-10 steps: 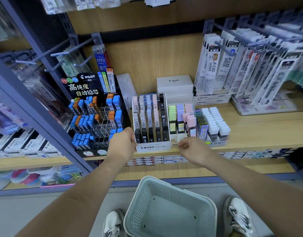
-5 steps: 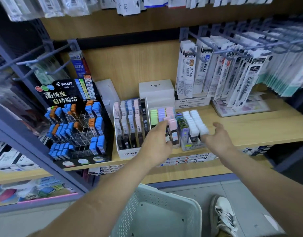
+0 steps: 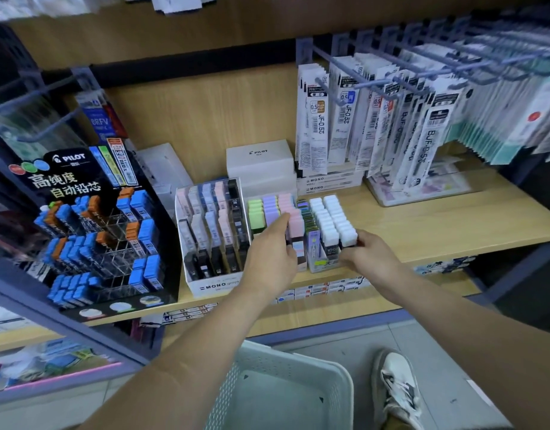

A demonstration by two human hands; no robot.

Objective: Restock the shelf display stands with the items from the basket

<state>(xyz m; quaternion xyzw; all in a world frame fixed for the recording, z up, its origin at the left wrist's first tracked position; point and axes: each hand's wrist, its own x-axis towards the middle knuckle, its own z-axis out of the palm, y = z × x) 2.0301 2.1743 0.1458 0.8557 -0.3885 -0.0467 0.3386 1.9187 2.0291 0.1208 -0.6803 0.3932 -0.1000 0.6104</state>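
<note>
A pale perforated basket (image 3: 298, 356) stands on the floor below me, and I see nothing inside it. On the wooden shelf (image 3: 438, 225) stand a white MONO lead-case stand (image 3: 211, 237), a pastel case stand (image 3: 269, 209) and a clear stand of white-capped lead cases (image 3: 329, 218). My left hand (image 3: 269, 259) rests on the pastel cases, its index finger straight along the lilac and pink rows. At the front right corner of the white-capped stand, my right hand (image 3: 371, 252) grips with curled fingers.
A black Pilot lead display (image 3: 90, 225) with blue and orange cases fills the shelf's left. White boxes (image 3: 259, 162) stand behind the stands. Refill packs (image 3: 376, 119) hang from pegs at the right over a clear tray (image 3: 422, 193). My shoe (image 3: 398, 389) is beside the basket.
My right hand has moved in from open air and closed on the white-capped stand's corner. My left hand stays on the pastel cases. The view has shifted slightly.
</note>
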